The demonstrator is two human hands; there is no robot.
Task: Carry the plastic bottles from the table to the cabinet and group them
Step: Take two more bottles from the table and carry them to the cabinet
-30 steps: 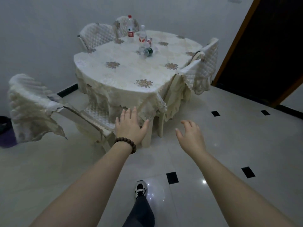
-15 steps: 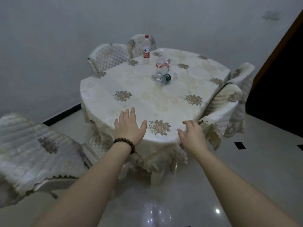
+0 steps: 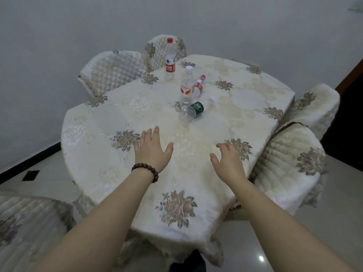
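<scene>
Bottles (image 3: 187, 89) — four visible, all on tabletop (image 3: 121, 107), far half; two upright, two lying. None moved; cabinet not in view. Left hand (image 3: 152, 153), right hand (image 3: 228, 163) — fingers released, grasping nothing, short of bottles.

Two bare forearms come up from the lower corners of the frame, with no sleeves showing on either. The left hand (image 3: 152, 149) has a bracelet of round dark brown wooden beads (image 3: 146, 170) around its wrist, while the right hand (image 3: 228, 160) wears nothing. At the bottom centre, a dark trouser leg (image 3: 187, 263) shows.
</scene>
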